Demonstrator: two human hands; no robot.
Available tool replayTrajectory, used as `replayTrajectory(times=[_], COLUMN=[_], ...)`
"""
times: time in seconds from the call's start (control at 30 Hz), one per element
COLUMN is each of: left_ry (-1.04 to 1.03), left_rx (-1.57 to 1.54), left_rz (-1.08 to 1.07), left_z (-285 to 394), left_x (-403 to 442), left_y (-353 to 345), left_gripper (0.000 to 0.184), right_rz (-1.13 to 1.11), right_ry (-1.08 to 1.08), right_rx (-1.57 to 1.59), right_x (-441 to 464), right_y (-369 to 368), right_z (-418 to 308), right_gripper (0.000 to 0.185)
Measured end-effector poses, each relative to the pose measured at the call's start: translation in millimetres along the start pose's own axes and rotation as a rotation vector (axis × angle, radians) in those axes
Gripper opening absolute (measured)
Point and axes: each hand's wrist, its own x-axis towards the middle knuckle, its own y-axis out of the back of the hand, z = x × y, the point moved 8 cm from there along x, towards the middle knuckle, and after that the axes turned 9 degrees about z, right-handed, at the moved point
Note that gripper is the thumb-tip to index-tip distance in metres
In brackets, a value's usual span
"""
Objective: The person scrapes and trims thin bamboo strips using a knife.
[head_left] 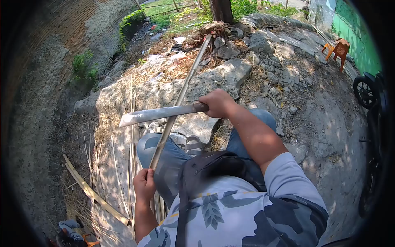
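My right hand (216, 103) is closed around the brown handle of a machete (164, 113). Its broad blade points left and lies across a long bamboo strip (187, 80), hiding a short part of it. The near end of the strip is gripped in my left hand (144, 184), beside my left knee. From there the strip slants up and away, its far end at the rubble by the tree trunk. Whether the blade's edge bites into the bamboo I cannot tell.
Thin bamboo strips (132, 164) and a curved split bamboo piece (94, 195) lie on the ground at left. Broken concrete (222, 78) is ahead, near a tree trunk (221, 10). An orange plastic chair (338, 51) and a motorcycle (372, 123) stand at right.
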Motion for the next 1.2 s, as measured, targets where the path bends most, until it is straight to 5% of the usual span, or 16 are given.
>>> replayTrajectory(times=[0.23, 0.43, 0.57, 0.77, 0.9, 1.2], left_ry=[0.041, -0.023, -0.013, 0.033, 0.088, 0.083], left_rx=[-0.101, -0.048, -0.041, -0.076, -0.129, -0.115], left_rz=[0.035, 0.053, -0.001, 0.02, 0.034, -0.015], left_z=[-3, 16, 5, -17, -21, -11], left_x=[2, 12, 9, -1, -1, 1], left_y=[-5, -18, -14, -1, -5, -21], left_gripper=[0.036, 0.029, 0.03, 0.032, 0.032, 0.032], right_rz=[0.107, 0.14, -0.015, 0.045, 0.086, 0.073], right_ry=[-0.183, 0.23, 0.252, -0.141, -0.186, 0.225], right_rx=[0.113, 0.037, 0.011, 0.05, 0.081, 0.012], right_x=[-4, -4, -2, -1, -3, -4], right_y=[7, -8, -14, 3, -1, -17], right_z=[10, -36, -34, 14, 15, -33], right_gripper=[0.019, 0.016, 0.016, 0.02, 0.02, 0.016])
